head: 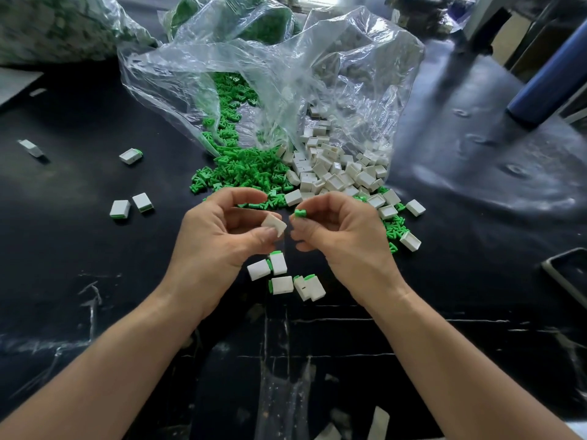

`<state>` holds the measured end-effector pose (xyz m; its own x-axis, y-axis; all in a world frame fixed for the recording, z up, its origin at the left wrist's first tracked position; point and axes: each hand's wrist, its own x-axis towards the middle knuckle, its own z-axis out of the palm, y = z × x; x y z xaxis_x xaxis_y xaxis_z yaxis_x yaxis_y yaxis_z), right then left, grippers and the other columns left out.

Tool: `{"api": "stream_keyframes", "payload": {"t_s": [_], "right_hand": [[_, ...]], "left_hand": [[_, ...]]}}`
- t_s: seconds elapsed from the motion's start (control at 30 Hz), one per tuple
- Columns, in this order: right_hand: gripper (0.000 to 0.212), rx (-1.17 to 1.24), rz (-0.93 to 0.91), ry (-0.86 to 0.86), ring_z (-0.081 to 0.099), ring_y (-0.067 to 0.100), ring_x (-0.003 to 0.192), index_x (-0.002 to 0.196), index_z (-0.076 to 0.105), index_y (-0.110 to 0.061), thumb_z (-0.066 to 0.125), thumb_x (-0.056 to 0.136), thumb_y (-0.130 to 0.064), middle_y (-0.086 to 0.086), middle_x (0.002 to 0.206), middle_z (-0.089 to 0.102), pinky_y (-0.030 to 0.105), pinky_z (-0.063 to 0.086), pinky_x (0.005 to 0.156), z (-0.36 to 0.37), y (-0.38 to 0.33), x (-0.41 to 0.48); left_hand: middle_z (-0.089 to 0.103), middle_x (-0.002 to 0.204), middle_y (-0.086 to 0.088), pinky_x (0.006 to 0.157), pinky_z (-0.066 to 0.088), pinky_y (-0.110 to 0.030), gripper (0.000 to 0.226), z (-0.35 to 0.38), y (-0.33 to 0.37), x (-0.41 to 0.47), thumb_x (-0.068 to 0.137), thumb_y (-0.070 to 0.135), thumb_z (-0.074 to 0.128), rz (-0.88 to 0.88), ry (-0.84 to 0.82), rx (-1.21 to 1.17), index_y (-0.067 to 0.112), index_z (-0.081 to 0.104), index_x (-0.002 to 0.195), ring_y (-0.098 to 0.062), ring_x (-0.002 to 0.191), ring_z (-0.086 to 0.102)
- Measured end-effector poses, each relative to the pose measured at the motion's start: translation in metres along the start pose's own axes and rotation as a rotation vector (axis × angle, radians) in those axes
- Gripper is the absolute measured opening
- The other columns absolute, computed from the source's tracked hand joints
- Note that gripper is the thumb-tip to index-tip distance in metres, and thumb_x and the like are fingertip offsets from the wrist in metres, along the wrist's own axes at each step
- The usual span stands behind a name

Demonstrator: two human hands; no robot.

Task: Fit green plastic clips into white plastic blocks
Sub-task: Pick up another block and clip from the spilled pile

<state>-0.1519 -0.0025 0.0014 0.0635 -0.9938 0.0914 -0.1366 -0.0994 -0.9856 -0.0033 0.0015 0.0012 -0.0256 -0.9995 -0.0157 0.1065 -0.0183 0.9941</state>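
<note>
Black counter [95,281] lies under both forearms. Just past the wrists, a cluster of fitted blocks [286,279] with green ends rests between them. The left hand [219,236] pinches a white block [274,225] between thumb and fingers. The right hand [336,230] pinches a green clip [299,213] just beside it, not touching. Beyond lie a heap of green clips [247,173] and a heap of white blocks [333,173], spilling from clear plastic bags [286,74].

A single head-worn wide-angle camera looks forward and down onto a black table [79,265] from close above. The clear bag [286,74] lies at the far, upper middle; the left hand [216,239] and right hand [346,239] sit nearer than the bag, mid-frame.
</note>
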Motion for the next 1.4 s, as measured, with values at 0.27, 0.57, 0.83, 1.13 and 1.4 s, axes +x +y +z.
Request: {"api": "stream_keyframes", "payload": {"t_s": [0.27,0.57,0.83,1.13,1.4], "right_hand": [[0.031,-0.033,-0.031,-0.012,0.06,0.003,0.075,0.084,0.067,-0.031,0.06,0.085,0.0,-0.011,0.081,0.065,0.02,0.051,0.067,-0.0052,-0.0003,0.003],[0.026,0.034,-0.082,-0.048,0.059,0.003,0.071,0.081,0.068,-0.025,0.065,0.081,0.001,-0.013,0.072,0.064,0.021,0.049,0.068,-0.0056,-0.0041,0.0003],[0.025,-0.012,-0.174,-0.08,0.06,-0.001,0.071,0.082,0.066,-0.024,0.063,0.081,0.0,-0.011,0.076,0.064,0.017,0.047,0.07,-0.0032,-0.0067,-0.0019],[0.029,-0.154,-0.217,-0.059,0.062,0.005,0.077,0.081,0.062,-0.032,0.065,0.08,-0.003,-0.008,0.081,0.064,0.017,0.049,0.073,-0.0032,-0.0063,-0.0025],[0.01,-0.315,-0.202,-0.088,0.062,0.009,0.075,0.086,0.07,-0.011,0.066,0.081,-0.003,-0.009,0.079,0.064,0.024,0.052,0.07,-0.0057,-0.0087,-0.003]], "left_hand": [[0.072,0.071,-0.001,0.065,0.056,-0.021,0.022,0.0014,0.0028,-0.003,0.063,-0.001,0.073,0.004,-0.026,0.057,0.017,0.07,0.075,-0.009,0.066,0.067],[0.067,0.07,0.006,0.064,0.051,-0.015,0.034,-0.001,0.0018,-0.004,0.076,-0.006,0.067,0.067,-0.036,0.133,0.027,0.071,0.084,-0.005,0.067,0.061],[0.069,0.067,-0.003,0.06,0.055,-0.021,0.011,0.0015,0.0049,-0.0079,0.063,0.014,0.068,0.048,-0.09,0.085,0.016,0.066,0.073,-0.013,0.065,0.067],[0.071,0.065,-0.003,0.053,0.05,-0.016,0.019,0.0043,0.0027,-0.0067,0.063,0.015,0.068,-0.014,-0.125,0.056,0.011,0.07,0.081,-0.009,0.055,0.066],[0.07,0.064,-0.008,0.05,0.05,-0.016,0.01,0.0053,0.0005,-0.009,0.071,0.004,0.067,-0.03,-0.121,0.112,0.012,0.07,0.077,-0.009,0.051,0.064]]}}
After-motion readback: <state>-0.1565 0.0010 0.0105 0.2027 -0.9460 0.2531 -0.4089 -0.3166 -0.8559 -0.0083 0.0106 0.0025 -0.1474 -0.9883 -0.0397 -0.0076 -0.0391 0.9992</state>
